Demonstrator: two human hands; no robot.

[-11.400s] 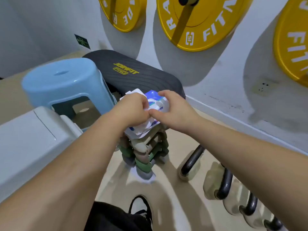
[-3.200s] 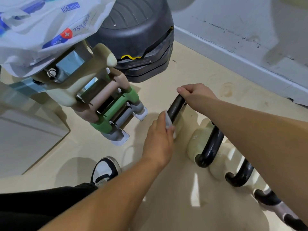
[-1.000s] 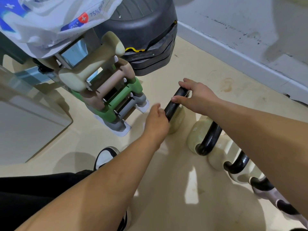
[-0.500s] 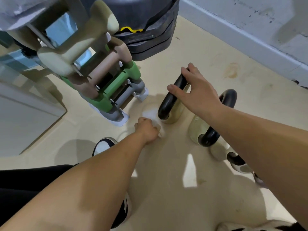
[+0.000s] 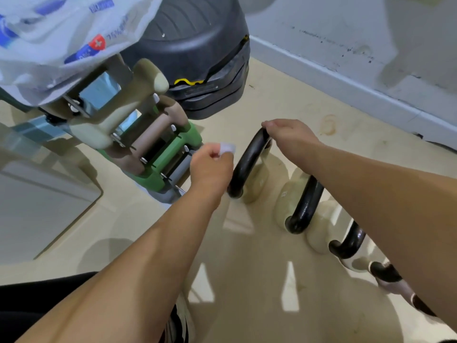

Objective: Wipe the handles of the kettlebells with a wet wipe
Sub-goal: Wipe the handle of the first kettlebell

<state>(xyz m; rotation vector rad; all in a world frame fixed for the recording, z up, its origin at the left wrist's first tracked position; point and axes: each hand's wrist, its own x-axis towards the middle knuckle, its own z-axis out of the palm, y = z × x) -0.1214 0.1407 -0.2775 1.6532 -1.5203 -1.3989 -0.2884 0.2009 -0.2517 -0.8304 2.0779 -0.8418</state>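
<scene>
While the right hand (image 5: 289, 137) grips the kettlebell handle (image 5: 244, 164) | left hand (image 5: 210, 169) pinches wet wipe (image 5: 227, 147) beside it

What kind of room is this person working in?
Most likely a gym or a home workout corner: a row of kettlebells with black handles, a rack of coloured dumbbells beside them, and a black ridged exercise platform behind.

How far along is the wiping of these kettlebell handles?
Done: nothing shows as finished. In hand: the right hand grips the first cream kettlebell's black curved handle while the left hand pinches a small white wet wipe beside it. Left: at least three more black handles down the row.
</scene>
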